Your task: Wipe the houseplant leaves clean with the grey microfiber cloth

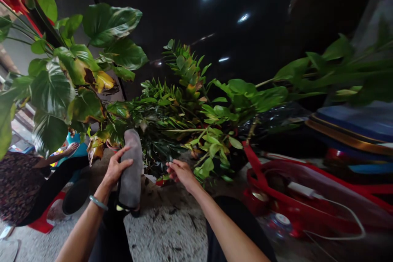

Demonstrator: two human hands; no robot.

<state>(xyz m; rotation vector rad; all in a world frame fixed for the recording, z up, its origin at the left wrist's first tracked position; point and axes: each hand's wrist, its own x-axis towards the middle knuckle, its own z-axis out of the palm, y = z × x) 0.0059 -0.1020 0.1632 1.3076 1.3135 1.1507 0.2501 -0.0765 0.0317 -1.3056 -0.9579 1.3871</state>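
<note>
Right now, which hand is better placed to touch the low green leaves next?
Probably the right: the right hand is close beside the low green leaves, while the left hand is farther off, its fingers against the grey pad.

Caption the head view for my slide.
Left hand on a long gray item, right hand beside it, both in front of leafy plants.

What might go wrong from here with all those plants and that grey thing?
The left hand lies with spread fingers on the grey object, so it might slip if that contact is loose. The right hand is close to the green leaves; a careless move might tear some. On the other side, the white cable loops loosely by the red basket and might snag.
</note>
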